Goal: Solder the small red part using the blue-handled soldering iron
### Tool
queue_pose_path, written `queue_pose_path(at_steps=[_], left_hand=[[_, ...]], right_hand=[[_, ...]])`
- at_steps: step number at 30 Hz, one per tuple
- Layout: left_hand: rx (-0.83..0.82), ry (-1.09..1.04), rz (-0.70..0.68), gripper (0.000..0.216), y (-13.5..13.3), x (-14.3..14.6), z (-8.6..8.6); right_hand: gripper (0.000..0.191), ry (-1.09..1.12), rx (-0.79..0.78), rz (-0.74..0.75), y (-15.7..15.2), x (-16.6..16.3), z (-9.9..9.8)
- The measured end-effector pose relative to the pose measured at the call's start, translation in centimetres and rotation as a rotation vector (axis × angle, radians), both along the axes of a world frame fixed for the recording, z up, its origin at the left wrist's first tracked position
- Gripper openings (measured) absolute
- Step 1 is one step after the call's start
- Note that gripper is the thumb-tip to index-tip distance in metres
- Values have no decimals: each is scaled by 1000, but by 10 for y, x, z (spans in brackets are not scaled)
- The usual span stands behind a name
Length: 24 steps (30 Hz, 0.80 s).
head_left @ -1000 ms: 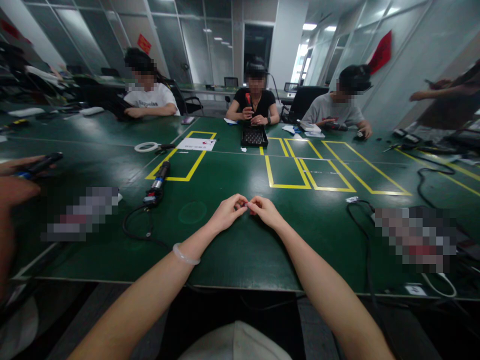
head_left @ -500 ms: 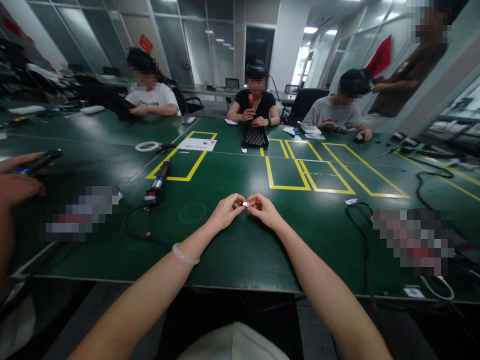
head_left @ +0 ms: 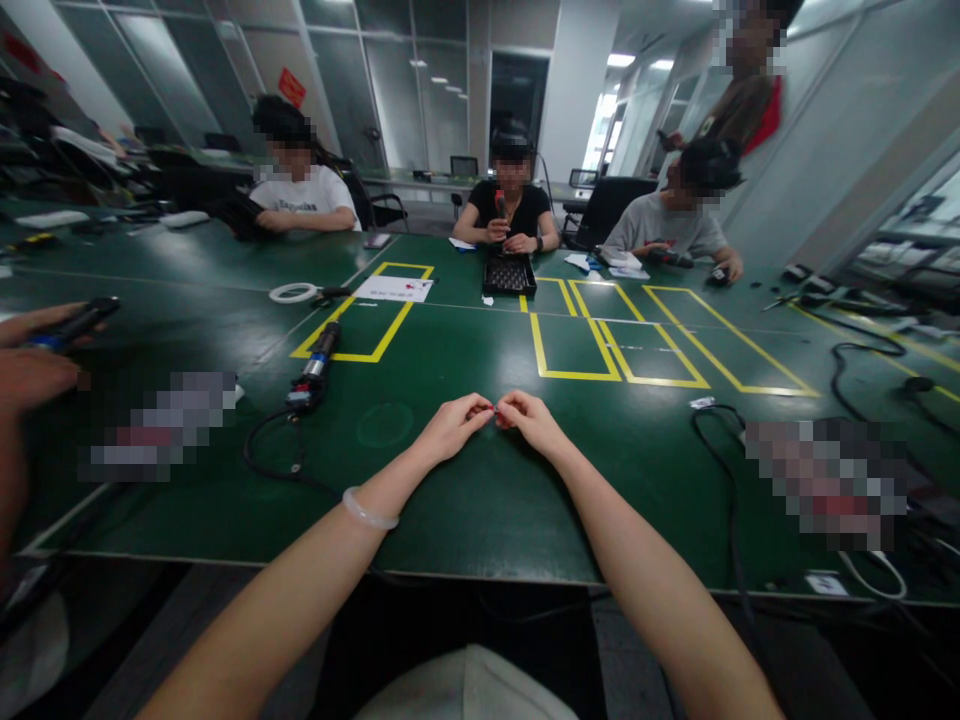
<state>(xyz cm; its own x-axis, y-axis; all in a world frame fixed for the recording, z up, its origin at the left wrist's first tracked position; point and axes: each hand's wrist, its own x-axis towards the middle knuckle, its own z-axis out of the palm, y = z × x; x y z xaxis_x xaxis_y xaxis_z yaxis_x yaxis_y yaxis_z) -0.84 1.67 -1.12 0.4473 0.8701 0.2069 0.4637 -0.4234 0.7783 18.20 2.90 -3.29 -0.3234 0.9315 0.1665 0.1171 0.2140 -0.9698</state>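
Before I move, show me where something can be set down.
Bare green table shows between the right forearm and the black cable, and between that forearm and the left forearm toward the near edge. The yellow outline nearest the right hand looks free. Crowded: left, around the corded tool; right, around the pixelated object.

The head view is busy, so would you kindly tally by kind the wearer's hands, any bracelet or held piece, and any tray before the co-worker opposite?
Left hand and right hand: 2 hands
Translucent bracelet: 1
Small held piece, mostly hidden: 1
Black tray: 1
Total: 5
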Motion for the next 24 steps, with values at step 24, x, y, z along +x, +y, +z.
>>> queue_pose_path(at_steps=[24], left_hand=[[133, 40, 151, 30, 2, -26, 25]], right_hand=[[31, 20, 4, -1, 1, 0, -4]])
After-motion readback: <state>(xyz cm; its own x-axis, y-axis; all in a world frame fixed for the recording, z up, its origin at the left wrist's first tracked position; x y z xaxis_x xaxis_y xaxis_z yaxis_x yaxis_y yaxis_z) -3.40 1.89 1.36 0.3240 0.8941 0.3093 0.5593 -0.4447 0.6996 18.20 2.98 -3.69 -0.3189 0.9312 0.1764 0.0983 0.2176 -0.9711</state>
